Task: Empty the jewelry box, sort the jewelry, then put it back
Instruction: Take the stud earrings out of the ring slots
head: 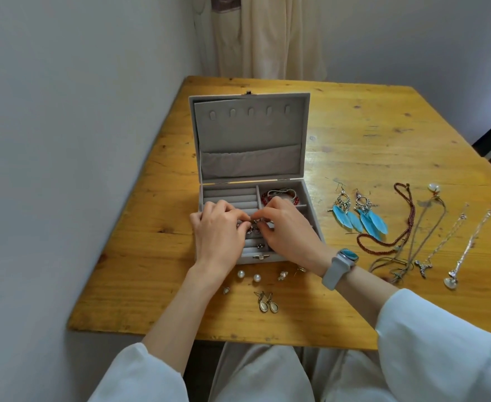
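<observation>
The jewelry box [250,158] sits open toward the left of the tabletop [369,134], lid propped back so every padded slot is reachable. Over its ring rolls the left hand [218,230] curls its fingertips on a small silvery piece [254,223], and the right hand [289,227] pinches the same cluster from the other side; it looks like two hands are needed to work something tiny out of, or into, the slots, though which I cannot tell. Red bracelets [279,195] lie in the back right compartment. In front of the box, pearl studs [248,275] and drop earrings [267,303] lie paired, apparently sorted. Further right, the blue feather earrings [360,214] lie side by side, then the necklaces [429,242] stretched out apart, presumably to avoid tangling.
</observation>
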Demonstrator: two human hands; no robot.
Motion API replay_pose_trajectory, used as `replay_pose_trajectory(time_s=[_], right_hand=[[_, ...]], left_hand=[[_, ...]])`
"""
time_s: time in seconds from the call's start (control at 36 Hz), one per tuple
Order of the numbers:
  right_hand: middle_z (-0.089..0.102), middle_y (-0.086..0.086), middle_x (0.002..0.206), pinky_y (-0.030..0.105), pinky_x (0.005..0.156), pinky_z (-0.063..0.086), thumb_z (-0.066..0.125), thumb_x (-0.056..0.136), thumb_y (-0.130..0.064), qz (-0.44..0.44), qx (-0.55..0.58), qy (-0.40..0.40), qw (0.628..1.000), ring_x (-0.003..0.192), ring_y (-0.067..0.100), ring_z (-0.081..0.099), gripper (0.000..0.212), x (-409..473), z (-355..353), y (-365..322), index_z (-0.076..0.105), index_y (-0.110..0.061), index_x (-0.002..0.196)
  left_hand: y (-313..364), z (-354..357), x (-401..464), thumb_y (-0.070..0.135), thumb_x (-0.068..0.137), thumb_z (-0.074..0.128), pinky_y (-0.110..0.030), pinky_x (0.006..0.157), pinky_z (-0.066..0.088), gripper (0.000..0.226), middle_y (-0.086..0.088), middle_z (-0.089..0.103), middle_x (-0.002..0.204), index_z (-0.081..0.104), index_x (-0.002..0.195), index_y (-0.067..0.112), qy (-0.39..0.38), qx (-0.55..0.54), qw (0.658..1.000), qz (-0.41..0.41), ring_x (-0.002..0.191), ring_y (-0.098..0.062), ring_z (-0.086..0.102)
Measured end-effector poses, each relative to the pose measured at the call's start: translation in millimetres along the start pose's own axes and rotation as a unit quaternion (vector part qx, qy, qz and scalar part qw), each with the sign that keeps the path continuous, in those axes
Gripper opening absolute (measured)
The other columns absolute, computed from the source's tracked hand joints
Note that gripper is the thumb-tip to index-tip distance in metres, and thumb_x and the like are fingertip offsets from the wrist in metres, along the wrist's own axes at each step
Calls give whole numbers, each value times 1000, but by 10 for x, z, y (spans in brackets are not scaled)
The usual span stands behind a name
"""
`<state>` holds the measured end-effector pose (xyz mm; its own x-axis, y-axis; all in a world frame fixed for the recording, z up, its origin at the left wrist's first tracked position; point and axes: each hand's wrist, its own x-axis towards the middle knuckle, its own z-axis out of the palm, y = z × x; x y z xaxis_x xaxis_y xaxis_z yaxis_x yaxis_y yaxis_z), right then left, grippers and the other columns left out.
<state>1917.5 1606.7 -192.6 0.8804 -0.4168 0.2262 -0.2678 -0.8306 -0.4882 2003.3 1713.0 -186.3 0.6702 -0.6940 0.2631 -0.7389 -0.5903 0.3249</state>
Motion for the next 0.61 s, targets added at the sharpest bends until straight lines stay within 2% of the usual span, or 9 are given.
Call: replay_pose_trajectory(time_s=[0.08, 0.19, 0.31, 0.36, 0.42, 0.47, 0.61], right_hand=[[53, 4, 99, 34, 79, 44, 52, 90, -13, -4, 8, -11, 1000, 95, 19, 46, 23, 11, -1, 14, 64, -15, 110], [56, 3, 99, 31, 83, 44, 54, 88, -11, -17, 24, -25, 999, 97, 17, 46, 16, 24, -40, 32, 60, -12, 103], [60, 2, 95, 30, 79, 45, 58, 87, -10, -34, 44, -2, 998, 92, 15, 48, 11, -21, -92, 18, 61, -11, 97], [59, -4, 90, 23, 75, 44, 58, 86, -10, -35, 71, 11, 997, 87, 11, 48, 11, -87, -154, -10, 61, -12, 96], [56, -11, 84, 14, 69, 42, 59, 86, -10, -25, 115, 0, 993, 79, 6, 50, 10, -191, -271, -55, 61, -14, 94], [55, -15, 81, 12, 66, 43, 60, 85, -10, -11, 156, -42, 987, 74, 1, 53, 10, -335, -433, -84, 60, -16, 92], [59, -14, 76, 11, 59, 40, 62, 84, -13, 15, 162, -229, 960, 65, -5, 51, 9, -693, -850, -70, 62, -21, 86]], left_hand=[[-36, -35, -34, 24, 87, 62, -28, 80, 20, 13, 1, 59, 97, 70, 96, 22, 30, -9, 999, 13, 100, -18, 47], [-115, -103, -145, 15, 77, 73, -30, 77, 26, 10, 0, 60, 85, 71, 86, 17, 85, -34, 995, 26, 86, -20, 54], [-124, -194, -252, 14, 76, 74, -23, 78, 22, 12, 3, 61, 85, 69, 86, 19, 94, -61, 993, 48, 86, -16, 53], [-110, -252, -287, 19, 78, 71, -21, 75, 21, 7, 4, 60, 83, 69, 85, 19, 90, -79, 990, 74, 85, -13, 50], [-82, -327, -336, 29, 80, 61, -21, 75, 23, 11, 6, 59, 82, 68, 84, 21, 64, -102, 986, 114, 84, -8, 47], [-45, -409, -405, 37, 81, 53, -24, 78, 28, 20, 10, 60, 83, 68, 84, 24, 13, -121, 979, 163, 84, -7, 51], [96, -591, -637, 48, 80, 51, -25, 85, 29, 22, 21, 57, 81, 67, 82, 34, -159, -177, 944, 228, 83, 1, 49]])
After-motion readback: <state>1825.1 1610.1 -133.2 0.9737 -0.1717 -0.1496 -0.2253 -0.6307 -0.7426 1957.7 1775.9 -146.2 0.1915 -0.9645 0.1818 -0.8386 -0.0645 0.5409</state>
